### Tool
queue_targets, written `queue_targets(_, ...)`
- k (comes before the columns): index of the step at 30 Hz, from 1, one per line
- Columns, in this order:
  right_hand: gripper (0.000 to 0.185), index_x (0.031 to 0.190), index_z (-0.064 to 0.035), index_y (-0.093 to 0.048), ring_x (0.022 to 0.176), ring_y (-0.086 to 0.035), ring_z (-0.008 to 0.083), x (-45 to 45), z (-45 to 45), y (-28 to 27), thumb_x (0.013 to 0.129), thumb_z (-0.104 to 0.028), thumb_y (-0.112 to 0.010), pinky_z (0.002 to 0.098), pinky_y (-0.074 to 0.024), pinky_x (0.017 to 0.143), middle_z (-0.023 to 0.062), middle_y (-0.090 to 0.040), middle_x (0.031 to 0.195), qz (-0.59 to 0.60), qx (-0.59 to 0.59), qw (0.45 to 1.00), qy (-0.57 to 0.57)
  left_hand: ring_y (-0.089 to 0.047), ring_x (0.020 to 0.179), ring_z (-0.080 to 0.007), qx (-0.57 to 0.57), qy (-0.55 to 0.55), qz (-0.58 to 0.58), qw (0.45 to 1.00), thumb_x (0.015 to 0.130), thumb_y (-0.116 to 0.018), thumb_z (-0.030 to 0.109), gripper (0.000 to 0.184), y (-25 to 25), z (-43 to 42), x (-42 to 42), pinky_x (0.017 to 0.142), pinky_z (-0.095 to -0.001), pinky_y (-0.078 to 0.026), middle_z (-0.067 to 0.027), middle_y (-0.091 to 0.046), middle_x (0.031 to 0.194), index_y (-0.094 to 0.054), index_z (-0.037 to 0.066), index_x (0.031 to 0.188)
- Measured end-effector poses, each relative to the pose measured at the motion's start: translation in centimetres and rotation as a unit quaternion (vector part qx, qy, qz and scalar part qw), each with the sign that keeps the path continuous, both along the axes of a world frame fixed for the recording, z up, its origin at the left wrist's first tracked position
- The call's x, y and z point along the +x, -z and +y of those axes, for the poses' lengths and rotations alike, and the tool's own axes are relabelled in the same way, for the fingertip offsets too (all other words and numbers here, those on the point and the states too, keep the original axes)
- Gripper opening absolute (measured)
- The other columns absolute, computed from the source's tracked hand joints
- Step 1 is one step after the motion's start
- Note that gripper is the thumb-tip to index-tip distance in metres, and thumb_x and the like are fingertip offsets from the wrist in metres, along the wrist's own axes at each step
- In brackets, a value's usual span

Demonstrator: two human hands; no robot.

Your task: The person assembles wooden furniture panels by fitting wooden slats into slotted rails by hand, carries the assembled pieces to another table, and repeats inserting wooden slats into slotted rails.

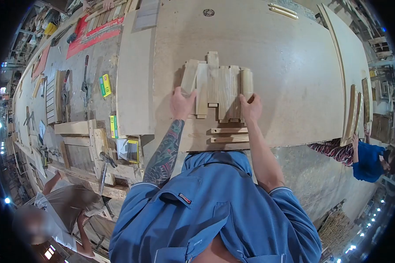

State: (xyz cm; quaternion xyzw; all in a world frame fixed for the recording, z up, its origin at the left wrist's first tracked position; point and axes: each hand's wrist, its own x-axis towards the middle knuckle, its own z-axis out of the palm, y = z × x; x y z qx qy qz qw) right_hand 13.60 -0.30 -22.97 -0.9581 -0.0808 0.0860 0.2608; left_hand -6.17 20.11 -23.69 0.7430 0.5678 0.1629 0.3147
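Observation:
My left hand (182, 103) is closed on the lower end of a short wooden slat (189, 75), which leans slightly at the left of a row. With thumb and fingers pinched, my right hand (251, 108) grips the lower end of another wooden slat (246, 80) at the row's right. Several pale slats lie side by side between my hands, their ends uneven; the middle slat (213, 79) sticks out farthest from me. Nearer my body, two narrow wooden strips (229, 130) with a hole near one end lie parallel on the board table (294, 79).
Thin strips (283, 11) lie at the table's far edge, and longer boards (350, 115) at the right. To the left are clamps (85, 79), yellow-green boxes (105, 85) and wooden frames (92, 144). One person (368, 158) stands right, another (61, 210) lower left.

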Motion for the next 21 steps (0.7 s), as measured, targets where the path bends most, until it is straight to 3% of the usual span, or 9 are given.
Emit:
queue_targets(2,0.063,0.121,-0.0007,-0.061,0.102,-0.062,0.036,0.4,0.1,0.5,0.08,-0.045,-0.077,0.0454,-0.0484,0.09,0.0184,-0.066,0.105,0.084,0.1,0.991,-0.013,-0.065,0.096,-0.0384,-0.024,0.024,0.004,0.999,0.077,-0.077,0.048,0.059,0.0,-0.1,-0.4,0.083,-0.0456,-0.05,-0.0204,-0.066,0.098,-0.059,0.003,0.111)
queue_targets(4,0.066,0.124,-0.0002,-0.06,0.109,-0.059,0.0354,2.0,-1.4,-0.8,0.08,-0.046,-0.077,0.0465,-0.0474,0.093,0.0195,-0.063,0.117,0.093,0.074,0.993,0.017,-0.06,0.104,-0.0385,0.021,-0.075,-0.053,0.996,0.082,-0.071,0.054,0.068,-0.4,1.4,-2.0,0.089,-0.0471,-0.047,-0.0213,-0.062,0.111,-0.057,0.002,0.124)
queue_targets(6,0.072,0.127,0.0007,-0.059,0.111,-0.059,0.0336,2.9,-2.8,-1.2,0.082,-0.055,-0.074,0.0439,-0.0468,0.095,0.0195,-0.061,0.122,-0.036,-0.025,0.997,0.057,-0.057,0.11,-0.0386,0.059,-0.066,0.008,0.996,0.085,-0.068,0.056,0.073,-0.4,1.7,-2.7,0.093,-0.0482,-0.045,-0.0221,-0.058,0.117,-0.054,0.001,0.13)
queue_targets(7,0.072,0.132,-0.0019,-0.055,0.122,-0.052,0.0382,3.0,-2.9,-1.6,0.084,-0.053,-0.071,0.0492,-0.0434,0.1,0.0207,-0.053,0.136,0.014,-0.066,0.997,0.028,-0.053,0.116,-0.0388,0.099,-0.057,0.07,0.991,0.087,-0.064,0.058,0.077,-0.3,1.8,-3.0,0.097,-0.0493,-0.042,-0.023,-0.055,0.123,-0.051,0.0,0.136)
queue_targets(11,0.078,0.141,-0.0059,-0.049,0.123,-0.051,0.0411,2.0,-2.4,-2.3,0.084,-0.055,-0.07,0.0474,-0.0399,0.105,0.0224,-0.053,0.136,0.088,0.002,0.992,-0.089,-0.047,0.123,-0.0394,0.067,0.061,0.113,0.989,0.091,-0.058,0.059,0.082,-0.6,-1.8,-1.9,0.103,-0.0516,-0.037,-0.024,-0.049,0.13,-0.043,0.0,0.145)
queue_targets(15,0.098,0.151,-0.0116,-0.038,0.132,-0.044,0.0441,2.5,-4.7,-1.3,0.075,-0.061,-0.076,0.0497,-0.0353,0.11,0.0237,-0.045,0.146,0.025,-0.034,0.976,-0.212,-0.043,0.125,-0.0438,0.086,0.179,0.139,0.97,0.078,-0.065,0.072,0.106,-2.2,-4.3,-3.0,0.102,-0.0538,-0.037,-0.0255,-0.039,0.14,-0.033,0.004,0.152)
queue_targets(17,0.122,0.155,-0.01,-0.03,0.144,-0.024,0.0501,2.4,-4.6,-2.8,0.062,-0.069,-0.081,0.0565,-0.0241,0.117,0.0259,-0.029,0.158,-0.012,-0.092,0.941,-0.325,-0.037,0.13,-0.0477,0.043,0.247,0.169,0.953,0.067,-0.067,0.081,0.117,-3.8,-4.4,-2.4,0.105,-0.0574,-0.034,-0.0274,-0.028,0.15,-0.032,0.011,0.155)
queue_targets(18,0.122,0.155,-0.01,-0.03,0.144,-0.024,0.0501,2.9,-4.9,-2.4,0.062,-0.069,-0.081,0.0565,-0.0241,0.117,0.0259,-0.029,0.158,-0.013,-0.09,0.944,-0.318,-0.037,0.13,-0.0477,0.046,0.253,0.169,0.951,0.067,-0.067,0.081,0.117,-3.4,-4.2,-2.2,0.105,-0.0574,-0.034,-0.0274,-0.028,0.15,-0.032,0.011,0.155)
queue_targets(21,0.132,0.156,-0.0121,-0.029,0.147,-0.012,0.0532,4.5,-5.6,-1.5,0.053,-0.075,-0.081,0.0635,-0.016,0.118,0.0264,-0.017,0.162,-0.023,-0.113,0.929,-0.352,-0.03,0.137,-0.0503,0.155,0.255,0.147,0.943,0.063,-0.068,0.082,0.118,-2.3,-3.9,0.3,0.111,-0.0613,-0.028,-0.0311,-0.024,0.154,-0.033,0.018,0.155)
